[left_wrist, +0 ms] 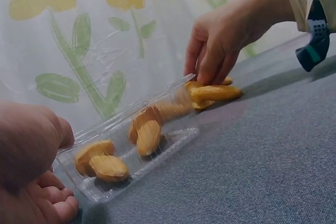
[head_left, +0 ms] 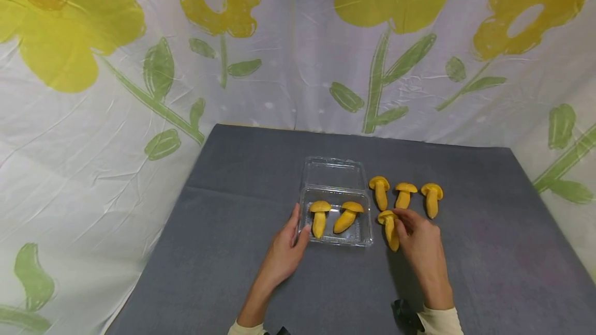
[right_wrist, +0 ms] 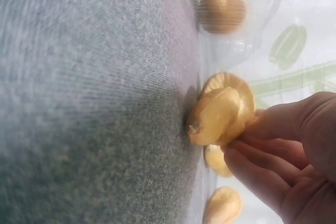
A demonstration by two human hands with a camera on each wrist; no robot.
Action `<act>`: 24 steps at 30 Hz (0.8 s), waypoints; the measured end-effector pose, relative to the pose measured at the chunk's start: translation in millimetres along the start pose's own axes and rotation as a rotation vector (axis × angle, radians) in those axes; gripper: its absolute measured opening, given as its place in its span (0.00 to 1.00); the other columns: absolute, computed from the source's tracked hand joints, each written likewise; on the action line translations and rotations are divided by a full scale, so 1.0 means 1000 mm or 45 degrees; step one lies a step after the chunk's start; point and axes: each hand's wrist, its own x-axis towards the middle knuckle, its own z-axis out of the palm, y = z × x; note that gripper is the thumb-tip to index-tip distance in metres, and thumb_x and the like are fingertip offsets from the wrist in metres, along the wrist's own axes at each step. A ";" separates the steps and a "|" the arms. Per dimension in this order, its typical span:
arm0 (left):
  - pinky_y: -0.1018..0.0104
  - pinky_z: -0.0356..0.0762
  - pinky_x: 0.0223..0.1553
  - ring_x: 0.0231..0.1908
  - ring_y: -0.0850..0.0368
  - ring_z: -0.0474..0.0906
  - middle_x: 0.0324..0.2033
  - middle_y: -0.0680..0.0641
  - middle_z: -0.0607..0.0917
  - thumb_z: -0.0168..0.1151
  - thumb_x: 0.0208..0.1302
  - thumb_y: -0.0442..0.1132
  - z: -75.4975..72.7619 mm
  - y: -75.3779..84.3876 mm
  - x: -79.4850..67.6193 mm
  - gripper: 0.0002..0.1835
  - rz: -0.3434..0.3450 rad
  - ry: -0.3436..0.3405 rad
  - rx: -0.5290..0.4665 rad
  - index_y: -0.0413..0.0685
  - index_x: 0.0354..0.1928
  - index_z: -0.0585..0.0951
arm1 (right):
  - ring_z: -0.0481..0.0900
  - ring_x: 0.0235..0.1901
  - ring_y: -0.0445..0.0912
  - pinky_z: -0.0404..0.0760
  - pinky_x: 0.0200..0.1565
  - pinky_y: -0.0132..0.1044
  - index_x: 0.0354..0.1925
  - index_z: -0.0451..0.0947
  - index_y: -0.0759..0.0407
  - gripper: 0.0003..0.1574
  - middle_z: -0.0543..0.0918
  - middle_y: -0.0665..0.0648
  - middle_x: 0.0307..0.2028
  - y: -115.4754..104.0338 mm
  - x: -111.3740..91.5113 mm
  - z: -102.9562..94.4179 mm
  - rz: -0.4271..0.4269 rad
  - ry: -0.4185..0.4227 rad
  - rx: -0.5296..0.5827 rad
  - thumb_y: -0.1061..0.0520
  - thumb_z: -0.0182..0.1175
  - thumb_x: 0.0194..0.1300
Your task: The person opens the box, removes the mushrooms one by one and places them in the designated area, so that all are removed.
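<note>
A clear plastic clamshell box (head_left: 335,242) lies open on the table, its lid (head_left: 334,173) folded back. Inside are two yellow mushrooms, the left one (head_left: 319,221) upright in view and the right one (head_left: 346,218) slanted. My left hand (head_left: 284,252) grips the box's left side, thumb at the rim and fingers outside, as the left wrist view (left_wrist: 31,166) shows. To the right of the box, my right hand (head_left: 422,244) pinches another yellow mushroom (head_left: 389,229) between thumb and fingers, close over the cloth. In the right wrist view, that mushroom (right_wrist: 218,114) has its stem end toward the camera.
Three more yellow mushrooms stand in a row behind my right hand: left (head_left: 380,193), middle (head_left: 404,195) and right (head_left: 432,199). A grey cloth (head_left: 209,252) covers the table. White curtains (head_left: 288,76) with printed yellow flowers hang along its back and sides.
</note>
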 end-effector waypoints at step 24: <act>0.51 0.66 0.74 0.77 0.44 0.63 0.78 0.35 0.66 0.57 0.82 0.40 0.000 0.003 0.000 0.37 0.006 0.008 -0.002 0.39 0.84 0.53 | 0.89 0.52 0.60 0.86 0.52 0.51 0.63 0.83 0.60 0.23 0.88 0.59 0.58 -0.021 0.012 0.003 -0.116 0.046 0.236 0.65 0.67 0.72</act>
